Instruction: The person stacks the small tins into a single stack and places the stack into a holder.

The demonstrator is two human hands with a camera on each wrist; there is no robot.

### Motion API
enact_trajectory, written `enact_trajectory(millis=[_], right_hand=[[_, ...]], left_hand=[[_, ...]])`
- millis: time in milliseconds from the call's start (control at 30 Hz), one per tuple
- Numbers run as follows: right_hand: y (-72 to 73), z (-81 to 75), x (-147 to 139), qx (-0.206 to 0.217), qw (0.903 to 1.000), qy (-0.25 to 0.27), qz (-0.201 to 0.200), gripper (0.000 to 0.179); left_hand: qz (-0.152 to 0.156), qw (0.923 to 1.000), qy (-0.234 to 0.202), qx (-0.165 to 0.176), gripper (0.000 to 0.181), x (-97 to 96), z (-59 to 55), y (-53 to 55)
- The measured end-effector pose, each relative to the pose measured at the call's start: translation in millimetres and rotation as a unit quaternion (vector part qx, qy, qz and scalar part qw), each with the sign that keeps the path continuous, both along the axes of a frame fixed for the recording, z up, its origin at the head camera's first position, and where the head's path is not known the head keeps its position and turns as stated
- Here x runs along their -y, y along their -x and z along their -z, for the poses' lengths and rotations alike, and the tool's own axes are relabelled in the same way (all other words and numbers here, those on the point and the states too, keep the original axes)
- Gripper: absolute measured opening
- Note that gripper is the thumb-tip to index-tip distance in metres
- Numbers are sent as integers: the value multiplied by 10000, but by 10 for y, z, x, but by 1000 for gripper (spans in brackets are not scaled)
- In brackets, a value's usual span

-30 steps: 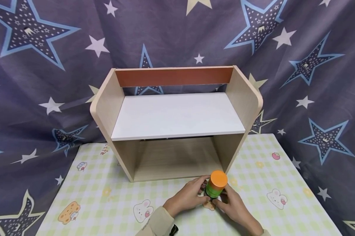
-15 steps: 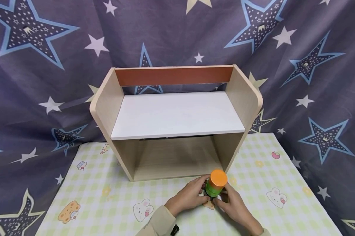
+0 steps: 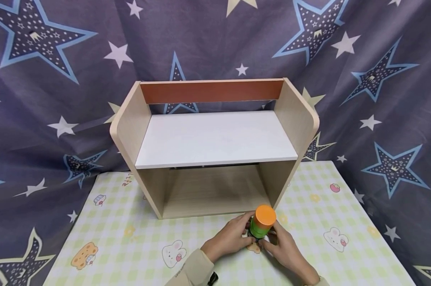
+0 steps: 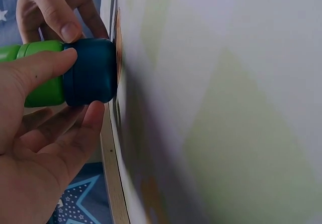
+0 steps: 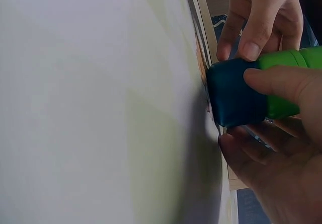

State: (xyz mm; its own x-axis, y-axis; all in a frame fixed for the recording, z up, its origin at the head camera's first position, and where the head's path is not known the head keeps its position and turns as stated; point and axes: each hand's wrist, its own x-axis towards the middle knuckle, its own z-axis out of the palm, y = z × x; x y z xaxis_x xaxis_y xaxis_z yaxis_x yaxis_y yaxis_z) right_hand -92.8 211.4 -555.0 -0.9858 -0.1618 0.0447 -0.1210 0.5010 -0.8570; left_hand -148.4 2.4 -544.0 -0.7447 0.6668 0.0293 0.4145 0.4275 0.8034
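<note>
An upright cylinder [image 3: 265, 216] stands on the tablecloth at the front right corner of the shelf unit. Its top is orange and its middle green. The wrist views show a dark blue bottom part [image 4: 90, 73] against the cloth. My left hand [image 3: 228, 237] holds it from the left, thumb on the near side and fingers curled behind. From the right, my right hand [image 3: 286, 249] grips it low down, with the thumb [image 5: 271, 80] on the blue part. The orange top lies outside both wrist views.
A wooden shelf unit [image 3: 215, 139] with a white upper shelf and a brown back rail stands just behind the hands. The table wears a green checked cloth [image 3: 136, 254] with cartoon prints. A dark curtain [image 3: 208, 39] with stars hangs behind and beside it.
</note>
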Motion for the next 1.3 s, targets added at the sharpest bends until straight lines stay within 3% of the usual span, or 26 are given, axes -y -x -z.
enact_trajectory(millis=[633,1300], right_hand=[[-6,-2,55,-60,9999,58,-74,60],[17,-43,180,35,9978,354,-550,54]], left_hand=[[-102,9999,-14,-60,74,73,-2,-43],[-378,9992,-111,-55,75,262,1,-116]])
